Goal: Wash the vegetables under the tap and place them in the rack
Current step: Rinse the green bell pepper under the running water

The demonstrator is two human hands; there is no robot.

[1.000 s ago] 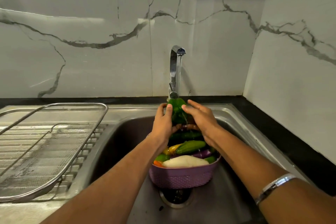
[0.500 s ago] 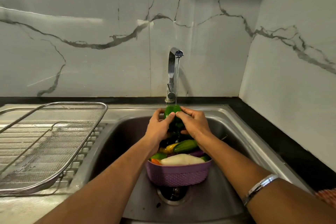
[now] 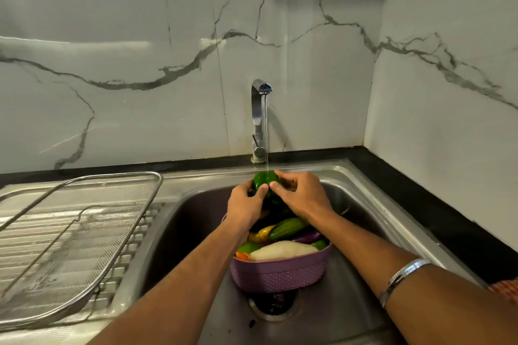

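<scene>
Pepper: green capsicum (image 3: 265, 180), held under the tap (image 3: 259, 120), just in front of its base and right where the thin stream of water (image 3: 265, 134) lands on its top.
Left hand: left hand (image 3: 246, 202) curls round the capsicum's left side, thumb laid across its near face, fingers hidden behind it.
Right hand: right hand (image 3: 301, 194) grips the right side, thumb tip touching the near face beside the left thumb, fingers bent over the top.
Pepper and hands: it sits between the two palms, only its upper front showing above the thumbs; the lower part is dark and covered.
Step in hand: rinsing, I judge; the rack holds nothing yet, so the task looks barely begun.
Doing it well: turn the capsicum so the stream reaches every side, rub with the thumbs, and work the hollow near the stem, which I cannot see. Wet, glossy skin will likely be slippery, so keep both hands cupped.
Basket: purple basket (image 3: 280, 272) in the sink (image 3: 361, 196), in front of the tap and below the hands, piled with the other vegetables (image 3: 283, 250).
Rack: wire mesh rack (image 3: 84, 232), well to the left of the tap on the ribbed drainboard (image 3: 22, 235); the washed capsicum should go there.
</scene>
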